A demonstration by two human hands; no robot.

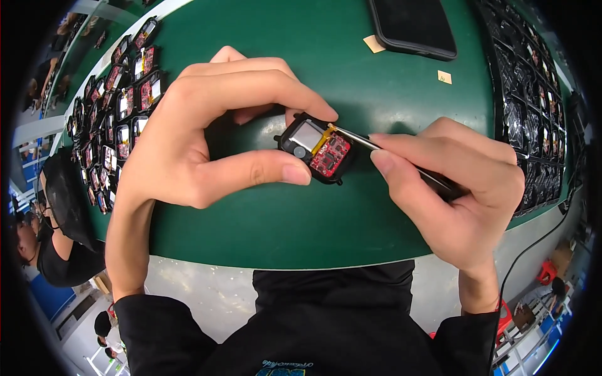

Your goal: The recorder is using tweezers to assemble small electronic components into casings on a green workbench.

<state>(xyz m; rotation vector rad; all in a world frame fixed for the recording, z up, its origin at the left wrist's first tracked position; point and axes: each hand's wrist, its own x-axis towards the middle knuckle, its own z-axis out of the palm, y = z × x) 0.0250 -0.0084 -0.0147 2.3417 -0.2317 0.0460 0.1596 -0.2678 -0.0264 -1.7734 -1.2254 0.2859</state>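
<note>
Gadget (318,150): I had it between both hands, its open side up.
Progress: red board (332,154) and silver battery (306,136) already sat inside; no cover was on. I judged the ribbon (322,143) unfinished; anything further I couldn't tell.
Left hand (194,135): pinched the gadget, thumb against finger.
Right hand (461,185): gripped tweezers (356,138), tips at the ribbon.
Room: green table (263,241) showed ahead of and below the gadget.
Edges: open gadgets (125,100) left of the left hand, trays (533,135) beyond the right, phone (415,26) ahead.

The black device case (285,141) is open: silver battery cell (306,135) toward ten o'clock, red circuit board (331,155) toward four. Slim tweezers (359,138) slant from four, tips at its one-o'clock edge.
</note>
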